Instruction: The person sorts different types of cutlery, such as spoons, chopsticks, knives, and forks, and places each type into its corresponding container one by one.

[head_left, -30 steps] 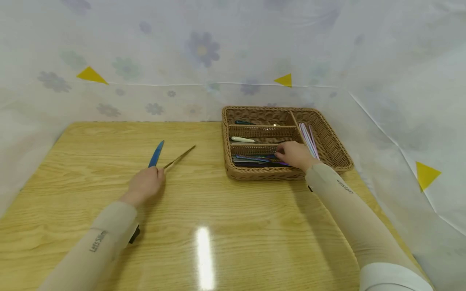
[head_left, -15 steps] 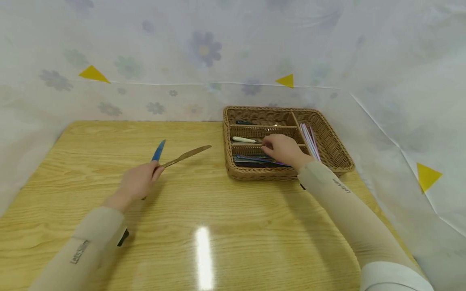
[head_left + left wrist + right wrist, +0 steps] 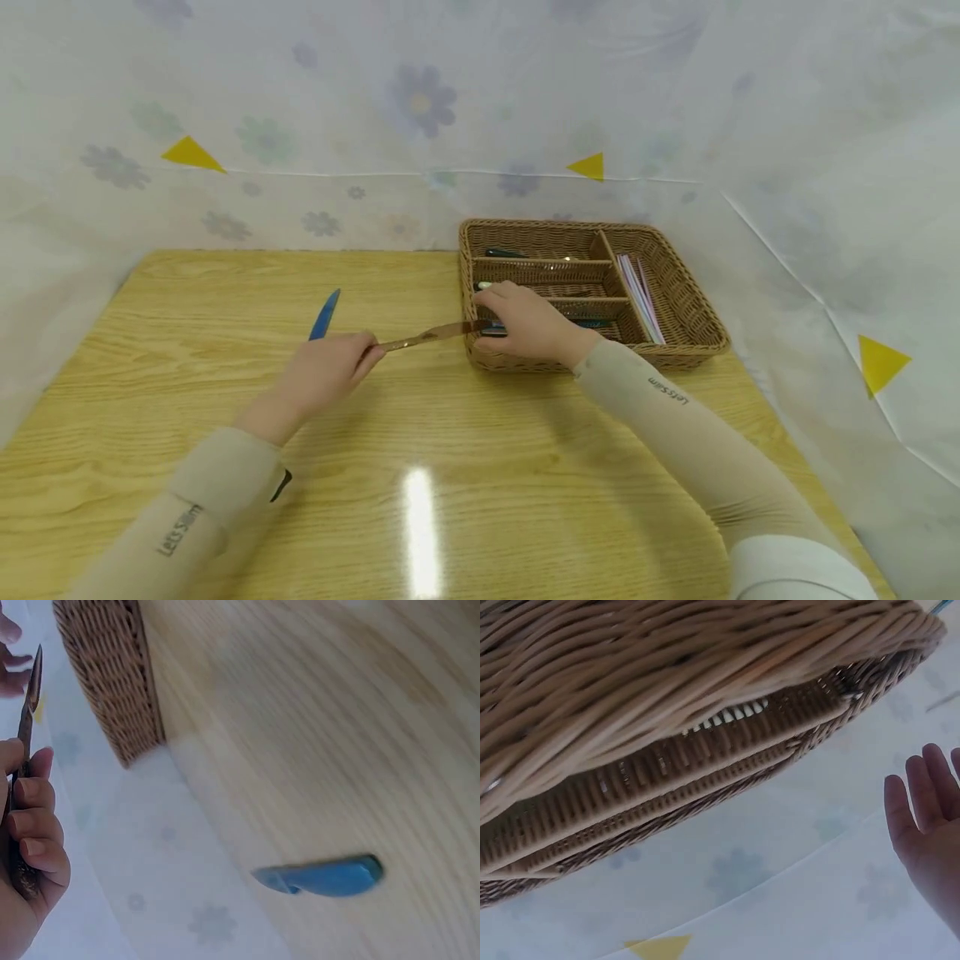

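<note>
My left hand [image 3: 322, 375] grips a bronze-coloured table knife [image 3: 423, 337] by its handle, the blade pointing right. In the left wrist view, the fingers curl round the knife's dark, patterned handle [image 3: 24, 874]. My right hand [image 3: 528, 325] is over the left end of the wicker basket [image 3: 547, 362], beside the blade tip. Its fingers are extended in the right wrist view; whether they touch the blade cannot be told. On the table behind my left hand lies a blue knife [image 3: 325, 315], seen whole in the left wrist view.
The basket has several compartments. A white-handled utensil [image 3: 485, 286], mostly covered by the right hand, lies in one, a dark-handled utensil [image 3: 504, 252] in the back one. Pale straws or sticks [image 3: 640, 296] lean in the right one. A patterned cloth [image 3: 322, 108] hangs behind the wooden table [image 3: 360, 500].
My left hand has lifted the bronze-coloured table knife and brought it right, to the basket's edge. My right hand has moved left across the basket toward the blade. The blue knife stays put.
</note>
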